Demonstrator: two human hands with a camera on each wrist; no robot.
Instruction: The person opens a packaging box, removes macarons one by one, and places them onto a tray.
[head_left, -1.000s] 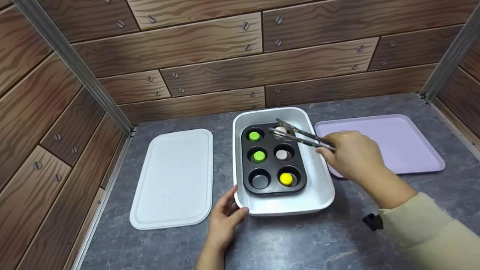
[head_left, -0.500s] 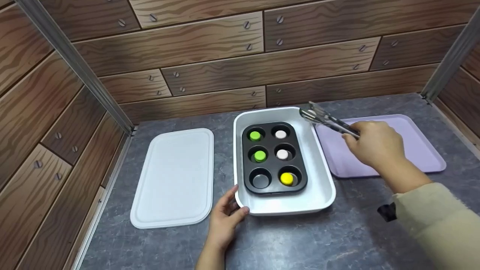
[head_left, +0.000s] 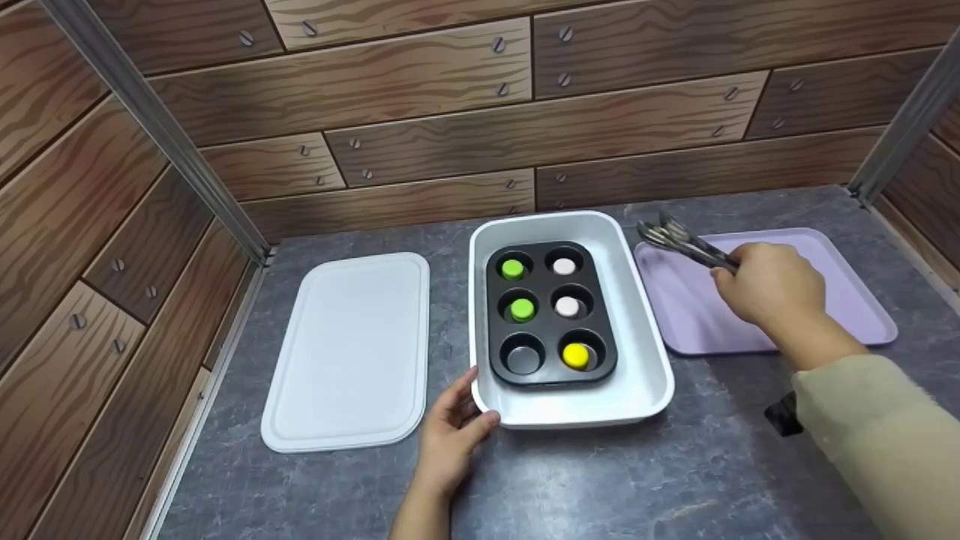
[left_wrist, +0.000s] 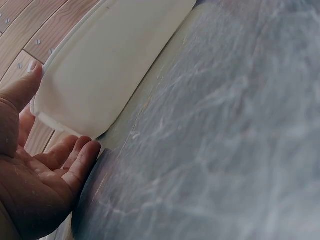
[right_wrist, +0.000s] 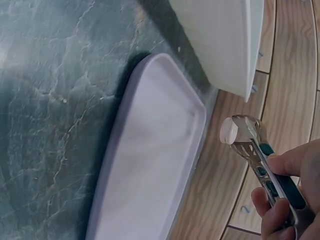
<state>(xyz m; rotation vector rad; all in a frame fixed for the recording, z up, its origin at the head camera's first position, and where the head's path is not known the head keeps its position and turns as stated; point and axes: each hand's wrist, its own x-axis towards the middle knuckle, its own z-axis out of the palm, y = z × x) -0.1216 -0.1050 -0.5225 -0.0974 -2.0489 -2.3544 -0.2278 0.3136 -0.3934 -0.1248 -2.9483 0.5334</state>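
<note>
In the head view, a white tub (head_left: 645, 382) holds a black muffin tin (head_left: 551, 375). Two green round pieces (head_left: 522, 310) sit in its left cups, two pale ones (head_left: 567, 307) and a yellow one (head_left: 575, 355) in the right; the near left cup shows a bare bottom. My left hand (head_left: 450, 442) holds the tub's near left corner, thumb on the front, fingers at the side. My right hand (head_left: 776, 289) grips metal tongs (head_left: 694, 246) above the lilac tray (head_left: 840, 300). In the right wrist view, a pale round piece (right_wrist: 229, 131) shows at the tongs' tips.
A flat white board or lid (head_left: 349, 352) lies left of the tub on the grey marbled table (head_left: 570, 487). Wood-patterned panels (head_left: 420, 112) stand behind and at both sides, with metal posts in the corners.
My right hand has carried the tongs from over the muffin tin's far right cup, rightward across the tub's rim, to above the lilac tray. My left hand has stayed at the tub's corner.
</note>
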